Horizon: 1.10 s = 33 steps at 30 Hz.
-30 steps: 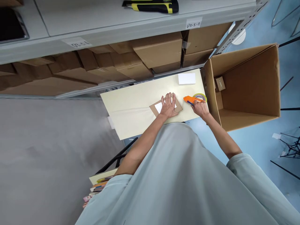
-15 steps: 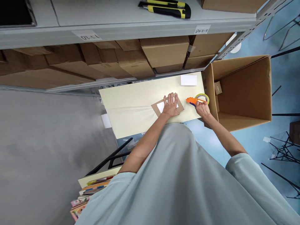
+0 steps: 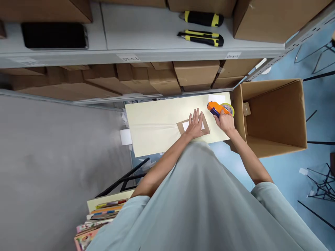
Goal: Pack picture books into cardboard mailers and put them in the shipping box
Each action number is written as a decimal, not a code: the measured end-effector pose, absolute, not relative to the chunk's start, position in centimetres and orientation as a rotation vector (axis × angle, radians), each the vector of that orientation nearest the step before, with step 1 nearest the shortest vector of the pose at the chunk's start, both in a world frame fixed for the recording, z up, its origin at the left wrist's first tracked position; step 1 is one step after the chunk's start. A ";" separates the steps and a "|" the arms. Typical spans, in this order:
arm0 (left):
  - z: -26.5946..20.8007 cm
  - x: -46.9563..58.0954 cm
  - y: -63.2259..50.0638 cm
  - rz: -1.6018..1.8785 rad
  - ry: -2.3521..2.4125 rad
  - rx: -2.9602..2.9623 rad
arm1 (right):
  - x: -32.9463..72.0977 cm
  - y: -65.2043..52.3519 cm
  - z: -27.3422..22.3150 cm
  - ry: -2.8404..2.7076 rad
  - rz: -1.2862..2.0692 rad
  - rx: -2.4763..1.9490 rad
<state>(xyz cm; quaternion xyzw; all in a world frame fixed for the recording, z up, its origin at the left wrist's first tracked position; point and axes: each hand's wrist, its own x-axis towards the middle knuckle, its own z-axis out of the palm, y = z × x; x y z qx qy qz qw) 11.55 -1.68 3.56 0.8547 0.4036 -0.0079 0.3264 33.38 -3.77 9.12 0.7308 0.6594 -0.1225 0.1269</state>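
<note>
My left hand (image 3: 195, 125) lies flat with its fingers spread on a small brown cardboard parcel (image 3: 206, 126). Part of a white label (image 3: 185, 126) on the parcel shows beside the fingers. To its right, my right hand (image 3: 225, 122) is closed round the handle of an orange and blue tape dispenser (image 3: 215, 107). A yellow-edged roll of tape (image 3: 230, 108) sits on the dispenser. The dispenser is held above the right end of the cream-coloured tabletop (image 3: 154, 122), apart from the parcel. Behind it a white paper or card (image 3: 216, 98) lies partly covered.
A large open carton (image 3: 274, 115) with a small box (image 3: 246, 108) inside stands right of the tabletop. Along the back runs a metal shelf (image 3: 157, 35) bearing utility knives (image 3: 204, 37), a black phone (image 3: 54, 36) and boxes. Books (image 3: 102, 218) are stacked at lower left.
The view has shifted, showing more of the upper shelf. My right hand has lifted and turned the tape dispenser, now nearer the white paper. My left hand stays flat on the parcel.
</note>
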 end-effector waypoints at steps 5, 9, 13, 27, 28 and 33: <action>11.4 7.7 0.2 0.202 0.999 2.432 | 29.3 0.3 15.0 2.086 -0.418 2.124; 17.5 3.7 3.9 0.252 1.088 2.516 | 25.4 5.8 19.8 2.350 -0.402 2.021; 21.8 -0.3 9.6 0.437 1.251 2.538 | 21.9 13.8 23.7 2.701 -0.275 1.779; 20.7 -4.1 23.4 0.695 1.329 2.330 | 15.6 33.0 22.3 2.712 -0.433 1.632; 20.5 -4.0 23.4 0.708 1.325 2.315 | 15.5 32.9 22.1 2.727 -0.448 1.653; 18.9 -2.8 20.5 0.840 1.339 2.170 | 17.5 27.8 23.5 3.013 -0.524 1.838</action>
